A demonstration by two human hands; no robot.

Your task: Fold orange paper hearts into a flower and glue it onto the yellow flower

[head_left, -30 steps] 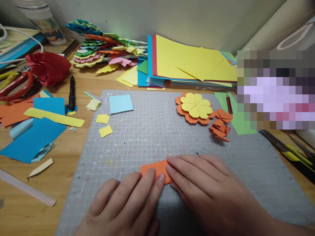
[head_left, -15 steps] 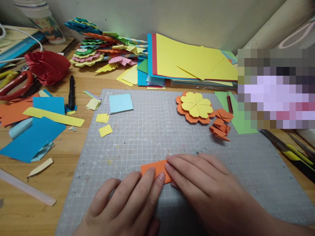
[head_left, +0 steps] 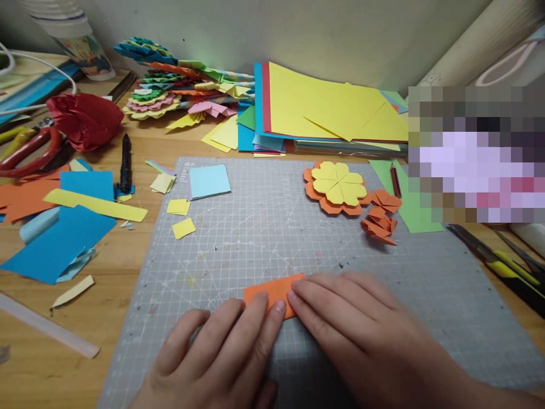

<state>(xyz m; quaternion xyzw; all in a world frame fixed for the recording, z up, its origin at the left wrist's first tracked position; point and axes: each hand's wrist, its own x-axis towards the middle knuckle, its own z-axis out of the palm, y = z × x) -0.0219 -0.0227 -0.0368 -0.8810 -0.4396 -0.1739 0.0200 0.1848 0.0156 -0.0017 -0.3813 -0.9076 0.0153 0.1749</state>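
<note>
A folded strip of orange paper [head_left: 280,287] lies on the grey cutting mat [head_left: 251,218], near its front middle. My left hand [head_left: 213,349] holds the strip down with its fingertips near the left and lower part, fingers bent and slightly apart. At the strip's right end, my right hand [head_left: 361,324] presses with its fingers close together; its thumb is hidden. Beyond the right hand lie orange folded paper pieces [head_left: 380,220] and a layered yellow and orange paper flower [head_left: 338,184].
Small yellow squares [head_left: 183,228] and a light blue square [head_left: 209,182] rest on the mat. Scissors [head_left: 506,267] lie along its right edge. Scraps of blue paper [head_left: 63,241] and a black pen-like stick [head_left: 126,165] are left. Yellow sheets [head_left: 323,102] are stacked behind.
My right fingertips have slid slightly down and right along the orange strip, baring more of its upper right corner. The left hand keeps its place on the paper.
</note>
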